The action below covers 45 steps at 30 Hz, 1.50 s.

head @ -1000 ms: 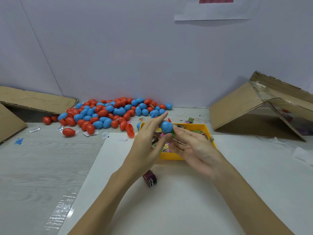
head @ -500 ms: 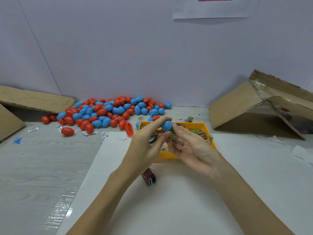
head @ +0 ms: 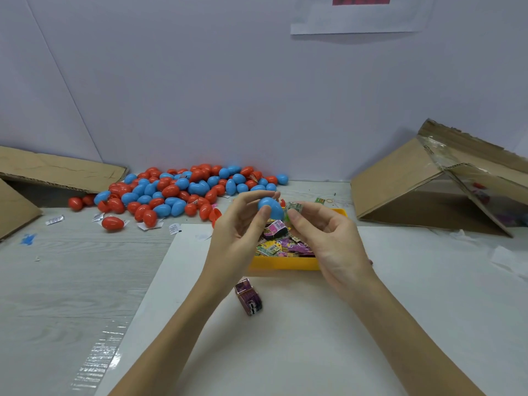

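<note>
I am looking down at 2 hands working just above the tray (head: 283,264). The left hand (head: 243,232) is gripping 1 blue egg (head: 271,208) between thumb and curled fingers, holding it in the air over the tray's far end. The right hand (head: 328,238) is pinching a small packet (head: 295,207) right beside the egg, touching it or nearly so. I cannot tell whether the egg is standing open or snapped shut. I am judging this as 1 egg mid-fill, with the packet not yet inside. The tray is holding many more packets, so a lot of work is remaining. The pile (head: 183,192) of red and blue eggs is lying by the wall, and I cannot tell which are filled. A purple box (head: 249,298) is lying near the left wrist.
</note>
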Each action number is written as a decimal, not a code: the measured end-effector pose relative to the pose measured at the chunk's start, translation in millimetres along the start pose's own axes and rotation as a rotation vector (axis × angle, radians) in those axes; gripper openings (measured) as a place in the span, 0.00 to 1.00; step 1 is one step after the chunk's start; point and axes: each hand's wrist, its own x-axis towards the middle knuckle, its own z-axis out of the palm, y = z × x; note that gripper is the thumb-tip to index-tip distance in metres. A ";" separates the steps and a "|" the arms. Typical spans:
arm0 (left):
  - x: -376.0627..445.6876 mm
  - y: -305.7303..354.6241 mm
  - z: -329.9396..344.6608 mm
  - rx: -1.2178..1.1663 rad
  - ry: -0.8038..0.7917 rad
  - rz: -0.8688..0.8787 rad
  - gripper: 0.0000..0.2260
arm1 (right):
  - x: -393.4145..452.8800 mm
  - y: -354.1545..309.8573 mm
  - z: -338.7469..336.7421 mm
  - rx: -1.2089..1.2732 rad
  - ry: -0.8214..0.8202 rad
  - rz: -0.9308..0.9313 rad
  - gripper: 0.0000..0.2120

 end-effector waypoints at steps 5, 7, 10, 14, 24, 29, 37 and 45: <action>-0.1 0.2 -1.4 0.046 -0.067 0.005 0.11 | 0.2 2.9 -2.5 -0.055 -0.005 -0.034 0.18; 0.0 -0.7 -1.3 0.076 -0.087 0.014 0.11 | -0.3 4.2 -2.0 -0.081 0.007 -0.045 0.15; 0.1 -1.0 -1.6 0.094 -0.106 0.020 0.11 | -0.9 4.3 -2.6 -0.113 -0.006 -0.060 0.13; 0.0 -0.9 -1.4 0.085 -0.124 0.023 0.11 | -2.2 3.4 -2.4 -0.198 -0.043 -0.055 0.19; 0.1 0.9 -3.1 0.085 -0.156 0.017 0.12 | -2.6 4.3 -3.3 -0.228 -0.058 -0.029 0.21; -0.1 1.8 -4.0 0.103 -0.185 0.025 0.13 | -1.2 6.3 -4.3 -0.225 -0.061 -0.021 0.21; 1.4 1.3 -6.7 0.129 -0.210 -0.006 0.12 | -3.1 6.4 -3.9 -0.213 -0.050 0.028 0.18; -0.8 -5.1 -3.9 0.230 -0.188 0.022 0.12 | -2.3 5.6 -1.6 -0.198 -0.045 0.036 0.18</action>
